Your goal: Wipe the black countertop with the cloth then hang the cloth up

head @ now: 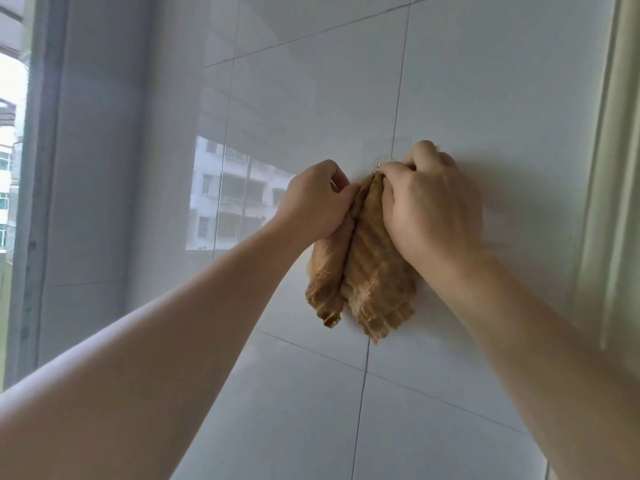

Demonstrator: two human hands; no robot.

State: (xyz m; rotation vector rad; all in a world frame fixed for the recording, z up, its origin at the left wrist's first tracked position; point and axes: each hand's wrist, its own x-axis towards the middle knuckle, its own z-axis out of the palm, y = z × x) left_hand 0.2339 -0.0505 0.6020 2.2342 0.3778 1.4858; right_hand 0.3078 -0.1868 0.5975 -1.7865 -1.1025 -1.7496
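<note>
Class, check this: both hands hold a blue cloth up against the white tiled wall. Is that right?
Not quite. The head view shows the cloth is tan, not blue. The left hand and right hand do hold it up against the white tiled wall.

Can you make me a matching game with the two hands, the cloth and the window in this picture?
Things:
1. left hand
2. right hand
3. cloth
4. window

Descriptions:
A. hangs down against the white wall tiles
B. at the far left edge
C. grips the cloth's top, up by the small hook
D. pinches the cloth's left fold

Pairs: 1-D, 2-C, 3-A, 4-B
</note>
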